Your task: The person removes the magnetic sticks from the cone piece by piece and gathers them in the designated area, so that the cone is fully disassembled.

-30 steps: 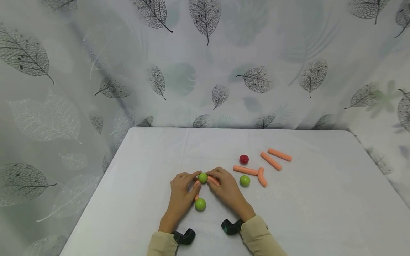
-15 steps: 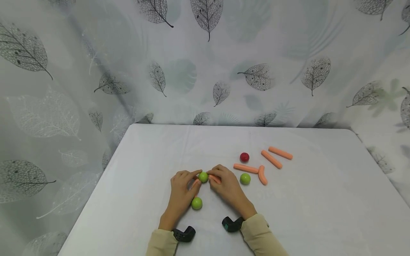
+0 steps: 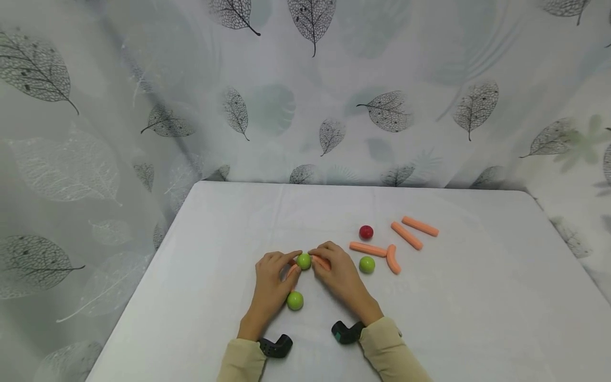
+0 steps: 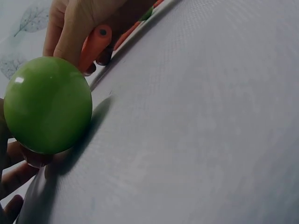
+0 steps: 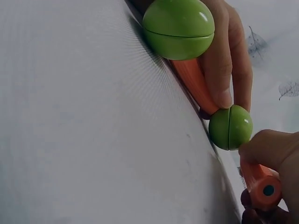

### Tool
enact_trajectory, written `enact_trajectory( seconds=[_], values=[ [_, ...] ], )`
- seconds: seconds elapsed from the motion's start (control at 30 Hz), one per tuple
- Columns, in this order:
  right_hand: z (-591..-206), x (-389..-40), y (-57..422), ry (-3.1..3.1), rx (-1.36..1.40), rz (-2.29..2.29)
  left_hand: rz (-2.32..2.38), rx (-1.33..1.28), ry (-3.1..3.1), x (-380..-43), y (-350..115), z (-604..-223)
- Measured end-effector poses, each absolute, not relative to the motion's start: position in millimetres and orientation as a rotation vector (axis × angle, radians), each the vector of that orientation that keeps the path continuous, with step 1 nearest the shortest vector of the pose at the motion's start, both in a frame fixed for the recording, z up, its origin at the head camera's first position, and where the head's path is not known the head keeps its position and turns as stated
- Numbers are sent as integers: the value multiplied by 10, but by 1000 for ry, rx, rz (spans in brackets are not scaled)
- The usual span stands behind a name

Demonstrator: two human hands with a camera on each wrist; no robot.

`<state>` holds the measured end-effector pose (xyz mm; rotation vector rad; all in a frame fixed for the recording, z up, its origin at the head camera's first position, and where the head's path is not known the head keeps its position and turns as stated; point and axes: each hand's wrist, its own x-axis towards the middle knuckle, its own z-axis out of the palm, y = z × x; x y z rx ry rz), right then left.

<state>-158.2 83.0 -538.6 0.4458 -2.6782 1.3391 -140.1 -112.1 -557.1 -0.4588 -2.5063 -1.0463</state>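
In the head view my left hand [image 3: 271, 281] holds a straight orange stick, mostly hidden under the fingers; more of this orange stick [image 5: 190, 81] shows in the right wrist view. It runs between a nearer green ball [image 3: 295, 301] and a farther green ball [image 3: 304, 261]. Fingertips of the left hand are at the farther ball, which has a seam round its middle. My right hand [image 3: 341, 273] pinches a second orange stick [image 3: 322, 262], one end toward that same ball. A dark round dot marks the free end of this stick [image 5: 265, 190] in the right wrist view.
Right of the hands lie a loose green ball [image 3: 367, 265], a red ball [image 3: 366, 232], a straight orange stick [image 3: 368, 249] and a curved orange stick [image 3: 393, 259]. Two more straight sticks [image 3: 407, 235] are farther back on the white table [image 3: 477, 297]. A leaf-patterned curtain hangs behind.
Relative to the farther ball, the nearer green ball has shifted slightly left, and less of the left hand's stick shows. Both hands keep nearly the same place and hold.
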Motion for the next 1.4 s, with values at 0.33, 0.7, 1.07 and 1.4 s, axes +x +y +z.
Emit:
enact_trajectory(
  seconds=[0.33, 0.7, 1.07, 1.4],
  values=[
    [-5285, -1726, 765, -2657, 327, 1274, -1102, -443, -2409, -1431, -1130, -5578],
    [-5204, -2001, 662, -2731, 271, 1167, -1227, -408, -2368, -1441, -1149, -5546],
    [-5281, -2052, 617, -2800, 208, 1035, -1651, -168, -2361, -1396, -1155, -5485],
    [-5211, -1977, 604, -2765, 212, 1076, -1851, -125, -2316, -1397, -1214, -5432]
  ],
)
